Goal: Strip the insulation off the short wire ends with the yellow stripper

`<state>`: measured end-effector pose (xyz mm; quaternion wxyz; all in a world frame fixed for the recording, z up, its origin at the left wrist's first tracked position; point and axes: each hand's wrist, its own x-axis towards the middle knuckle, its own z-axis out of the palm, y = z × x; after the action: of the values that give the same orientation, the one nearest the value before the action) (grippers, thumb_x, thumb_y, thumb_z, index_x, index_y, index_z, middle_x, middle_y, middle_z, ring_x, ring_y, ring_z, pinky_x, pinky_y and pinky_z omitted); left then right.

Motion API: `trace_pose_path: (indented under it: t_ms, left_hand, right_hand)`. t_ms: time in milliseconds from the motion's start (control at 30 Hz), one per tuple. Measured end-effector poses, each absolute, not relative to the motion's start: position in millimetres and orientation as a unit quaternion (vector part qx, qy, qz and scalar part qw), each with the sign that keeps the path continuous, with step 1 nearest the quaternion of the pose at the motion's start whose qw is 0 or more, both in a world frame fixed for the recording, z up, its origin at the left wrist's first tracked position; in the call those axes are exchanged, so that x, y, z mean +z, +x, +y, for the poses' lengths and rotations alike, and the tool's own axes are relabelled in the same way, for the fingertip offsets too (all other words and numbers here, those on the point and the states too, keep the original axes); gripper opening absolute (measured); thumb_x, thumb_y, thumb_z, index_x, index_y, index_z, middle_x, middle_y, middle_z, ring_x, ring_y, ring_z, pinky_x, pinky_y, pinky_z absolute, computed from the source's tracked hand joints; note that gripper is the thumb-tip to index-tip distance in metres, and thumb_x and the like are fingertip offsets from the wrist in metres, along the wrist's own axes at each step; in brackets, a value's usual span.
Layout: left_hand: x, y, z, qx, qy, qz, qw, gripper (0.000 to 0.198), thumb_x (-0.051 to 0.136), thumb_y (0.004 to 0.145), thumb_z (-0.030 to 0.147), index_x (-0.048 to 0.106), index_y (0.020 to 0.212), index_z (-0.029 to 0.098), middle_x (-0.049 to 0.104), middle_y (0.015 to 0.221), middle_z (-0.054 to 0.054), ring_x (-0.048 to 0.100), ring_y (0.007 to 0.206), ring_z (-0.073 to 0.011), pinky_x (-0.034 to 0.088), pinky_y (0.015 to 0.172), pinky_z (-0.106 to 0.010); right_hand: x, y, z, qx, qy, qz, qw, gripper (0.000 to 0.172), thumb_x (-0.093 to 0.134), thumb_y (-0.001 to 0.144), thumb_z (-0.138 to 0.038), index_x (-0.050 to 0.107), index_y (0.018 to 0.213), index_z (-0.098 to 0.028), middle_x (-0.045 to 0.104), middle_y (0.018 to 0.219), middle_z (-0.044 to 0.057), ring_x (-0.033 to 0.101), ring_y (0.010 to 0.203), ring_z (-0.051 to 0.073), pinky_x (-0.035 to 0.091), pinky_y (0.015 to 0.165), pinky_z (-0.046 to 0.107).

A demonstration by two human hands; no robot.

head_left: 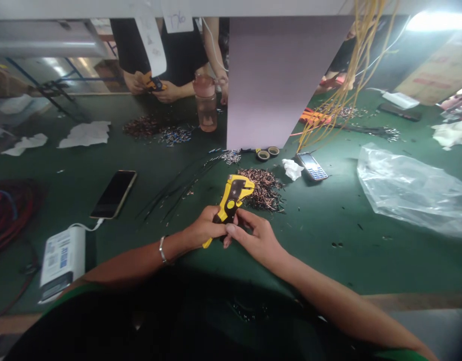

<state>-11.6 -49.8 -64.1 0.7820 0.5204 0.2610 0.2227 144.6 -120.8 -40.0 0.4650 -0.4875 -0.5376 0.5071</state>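
Note:
My left hand [205,228] is closed round the handles of a yellow and black wire stripper [233,195], whose head points away from me. My right hand [253,235] sits just right of the tool, fingers curled with the tips pinched against its lower handle; whether a wire is in them is too small to tell. Right beyond the tool's head lies a heap of short copper-tipped wire pieces [266,188] on the green table [328,235]. Thin black wires [178,185] lie to the left of it.
A phone [113,193] on a cable and a white power bank [61,258] lie at the left. A keypad phone [311,166], tape rolls [267,153], crumpled tissue [292,169], clear plastic bag [411,190], pink bottle [206,103] and hanging yellow wires [347,85] surround. Another person's hands [152,87] work opposite.

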Motion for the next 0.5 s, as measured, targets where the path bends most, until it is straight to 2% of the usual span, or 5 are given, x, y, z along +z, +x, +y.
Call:
trace_pose_path:
  t_ms: [133,233,333,500]
  left_hand:
    - [-70.3,-8.9,-52.7,0.251,0.533,0.291,0.754,0.011,0.071,0.064,0.017,0.061,0.065,0.014,0.063,0.052,0.001,0.059,0.046,-0.0112,0.051,0.047,-0.022]
    - [-72.2,-7.6,-53.2,0.266,0.562,0.304,0.722,0.01,0.068,0.06,0.014,0.059,0.055,0.014,0.062,0.05,0.0,0.059,0.045,-0.0119,0.05,0.044,-0.021]
    - [-68.2,-7.3,-53.1,0.279,0.589,0.304,0.695,0.006,0.062,0.058,0.013,0.059,0.052,0.015,0.062,0.049,0.0,0.06,0.046,-0.0132,0.049,0.044,-0.021]
    - [-63.1,-5.4,-55.3,0.281,0.6,0.321,0.677,0.004,0.061,0.055,0.014,0.064,0.058,0.014,0.065,0.053,0.0,0.061,0.05,-0.0141,0.049,0.048,-0.022]
  right_hand:
    - [-45.1,127.1,-114.2,0.556,-0.506,-0.436,0.495,0.039,0.076,0.076,-0.055,0.055,0.076,-0.022,0.056,0.059,-0.006,0.06,0.049,0.013,0.053,0.05,0.028]
    - [-49.1,116.1,-109.4,0.544,-0.541,-0.397,0.504,0.043,0.08,0.071,-0.056,0.056,0.077,-0.021,0.054,0.06,-0.007,0.052,0.042,0.009,0.046,0.039,0.024]
    - [-52.2,110.7,-108.3,0.524,-0.56,-0.395,0.507,0.038,0.075,0.076,-0.054,0.059,0.082,-0.02,0.057,0.061,-0.005,0.05,0.04,0.009,0.042,0.037,0.024]
    - [-58.9,111.4,-111.0,0.464,-0.58,-0.429,0.514,0.028,0.066,0.083,-0.047,0.062,0.083,-0.019,0.059,0.063,-0.002,0.05,0.047,0.01,0.043,0.04,0.024]
